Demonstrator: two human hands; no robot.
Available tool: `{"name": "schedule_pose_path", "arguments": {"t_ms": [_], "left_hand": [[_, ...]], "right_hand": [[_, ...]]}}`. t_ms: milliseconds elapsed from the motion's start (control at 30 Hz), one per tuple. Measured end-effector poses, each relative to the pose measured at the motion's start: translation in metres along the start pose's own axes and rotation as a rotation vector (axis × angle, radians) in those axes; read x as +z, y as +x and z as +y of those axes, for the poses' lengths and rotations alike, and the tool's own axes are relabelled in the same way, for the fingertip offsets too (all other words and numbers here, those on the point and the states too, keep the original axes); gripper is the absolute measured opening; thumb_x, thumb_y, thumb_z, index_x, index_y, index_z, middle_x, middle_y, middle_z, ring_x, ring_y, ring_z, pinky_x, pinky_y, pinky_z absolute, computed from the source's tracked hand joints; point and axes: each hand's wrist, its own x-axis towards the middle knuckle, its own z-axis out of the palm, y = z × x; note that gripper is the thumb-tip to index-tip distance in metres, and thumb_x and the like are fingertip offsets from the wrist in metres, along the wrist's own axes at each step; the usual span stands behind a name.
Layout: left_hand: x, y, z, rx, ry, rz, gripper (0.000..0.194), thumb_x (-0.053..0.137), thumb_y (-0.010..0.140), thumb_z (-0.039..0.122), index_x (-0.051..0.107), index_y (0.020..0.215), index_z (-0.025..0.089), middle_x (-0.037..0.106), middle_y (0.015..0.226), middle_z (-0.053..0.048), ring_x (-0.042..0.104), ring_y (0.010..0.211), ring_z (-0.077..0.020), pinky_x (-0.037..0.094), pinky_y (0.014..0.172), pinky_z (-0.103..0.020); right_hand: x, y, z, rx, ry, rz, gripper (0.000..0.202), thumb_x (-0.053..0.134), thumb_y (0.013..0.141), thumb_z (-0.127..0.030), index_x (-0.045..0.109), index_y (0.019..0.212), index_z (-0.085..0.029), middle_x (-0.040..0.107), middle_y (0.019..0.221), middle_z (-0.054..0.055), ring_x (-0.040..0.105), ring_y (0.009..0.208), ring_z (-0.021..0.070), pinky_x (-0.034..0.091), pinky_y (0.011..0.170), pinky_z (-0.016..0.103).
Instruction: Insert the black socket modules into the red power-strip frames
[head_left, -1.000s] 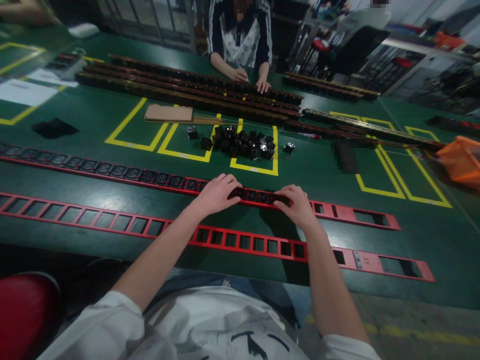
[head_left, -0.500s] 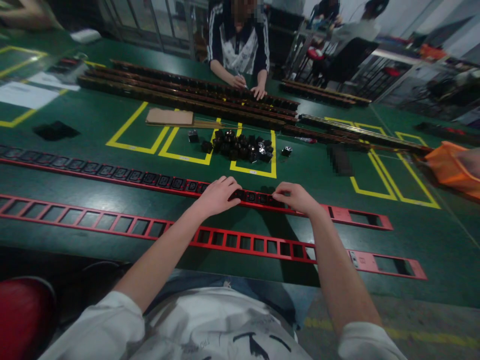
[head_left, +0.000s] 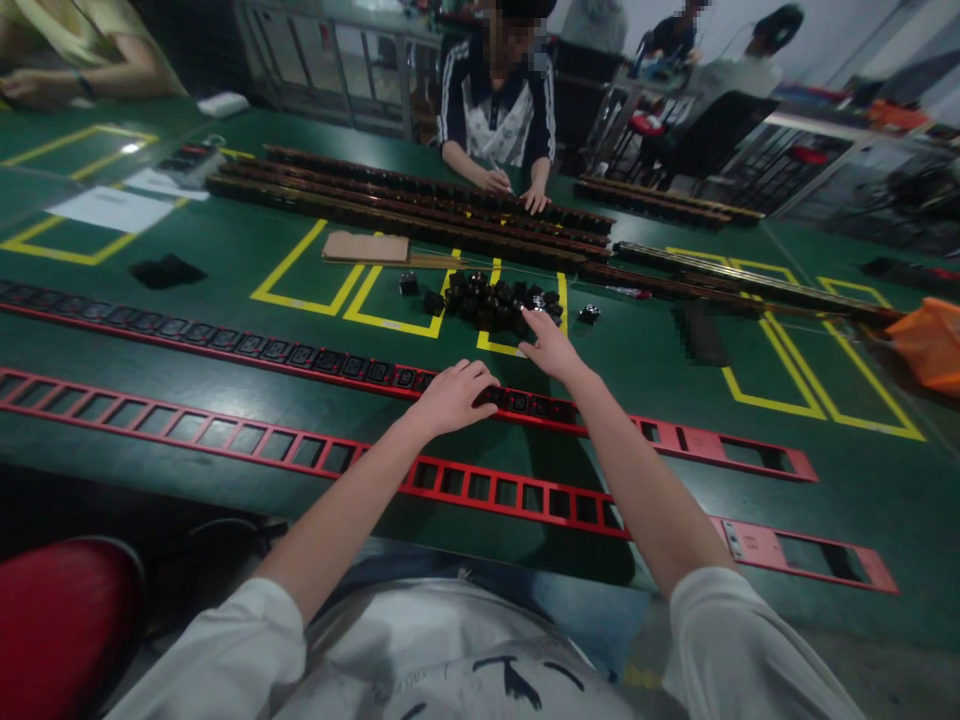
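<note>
We have the left hand resting over a red strip, fingers bent, thumb and index fingertips either side of a black module in its slot; can't tell if they grip it or just rest there. Right hand sits at about 2 o'clock from the left, index finger and thumb parted, index tip at the near edge of a pile of black blocks; we can't make out a block between those fingers. Pile spreads to 10–11 o'clock of that hand, with one loose block at 1–2 o'clock and another block at the pile's 9 o'clock. On holders: the strip carries a row of black socket modules, running from the left hand toward 9–10 o'clock; more modules sit seated toward 3 o'clock, up to the right forearm, which hides part of the row. Past the forearm we see open slots. At 6 o'clock of the left hand, a second red frame lies roughly parallel, green table showing through its openings. Orange container at the right hand's 3 o'clock; contents unclear to us.
</note>
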Motion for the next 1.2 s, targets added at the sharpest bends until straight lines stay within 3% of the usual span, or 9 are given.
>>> {"name": "schedule_pose_path", "arguments": {"t_ms": [200, 300, 467, 633, 767, 1200], "left_hand": [[-0.002, 0.0, 0.001, 0.004, -0.003, -0.003, 0.03, 0.062, 0.094, 0.038, 0.064, 0.12, 0.023, 0.063, 0.118, -0.005, 0.055, 0.109, -0.0246, 0.05, 0.092, -0.039], [-0.001, 0.0, 0.001, 0.0, -0.007, -0.012, 0.031, 0.062, 0.094, 0.038, 0.064, 0.121, 0.023, 0.063, 0.118, -0.006, 0.055, 0.11, -0.0252, 0.05, 0.092, -0.039], [0.001, 0.0, 0.0, 0.0, -0.002, -0.019, 0.033, 0.061, 0.094, 0.039, 0.063, 0.122, 0.022, 0.062, 0.119, -0.007, 0.055, 0.11, -0.0255, 0.05, 0.09, -0.04], [0.003, 0.0, -0.001, 0.004, 0.017, -0.028, 0.032, 0.061, 0.094, 0.039, 0.063, 0.121, 0.022, 0.061, 0.119, -0.007, 0.055, 0.108, -0.0254, 0.05, 0.093, -0.04], [0.001, 0.0, 0.0, 0.001, 0.022, -0.035, 0.032, 0.06, 0.095, 0.038, 0.062, 0.122, 0.021, 0.061, 0.12, -0.007, 0.054, 0.109, -0.0258, 0.05, 0.092, -0.04], [0.001, 0.0, 0.0, -0.007, -0.002, -0.048, 0.031, 0.06, 0.095, 0.038, 0.062, 0.122, 0.022, 0.061, 0.12, -0.007, 0.054, 0.109, -0.0255, 0.049, 0.094, -0.04]], "right_hand": [[-0.018, -0.028, 0.012, -0.022, -0.051, 0.012, 0.041, 0.067, 0.077, -0.025, 0.066, 0.118, -0.018, 0.056, 0.124, 0.013, 0.062, 0.101, 0.0262, 0.054, 0.09, 0.043], [-0.031, -0.051, 0.017, -0.015, 0.017, 0.016, 0.035, 0.067, 0.072, -0.02, 0.062, 0.107, -0.02, 0.059, 0.11, 0.009, 0.061, 0.096, 0.0245, 0.053, 0.087, 0.042], [-0.055, -0.098, 0.034, 0.163, 0.223, 0.075, 0.027, 0.066, 0.07, -0.026, 0.05, 0.092, -0.023, 0.066, 0.102, 0.006, 0.063, 0.085, 0.0218, 0.053, 0.082, 0.041], [-0.063, -0.138, 0.058, 0.234, 0.338, 0.204, 0.042, 0.068, 0.067, -0.027, 0.052, 0.106, -0.023, 0.066, 0.109, 0.007, 0.065, 0.094, 0.0239, 0.053, 0.088, 0.042], [-0.057, -0.152, 0.064, 0.241, 0.405, 0.252, 0.059, 0.062, 0.066, -0.019, 0.055, 0.125, -0.022, 0.066, 0.116, 0.008, 0.066, 0.107, 0.0266, 0.051, 0.097, 0.045], [-0.055, -0.151, 0.061, 0.226, 0.369, 0.251, 0.045, 0.061, 0.072, -0.022, 0.061, 0.117, -0.023, 0.067, 0.111, 0.008, 0.065, 0.102, 0.0277, 0.053, 0.091, 0.045]]}}
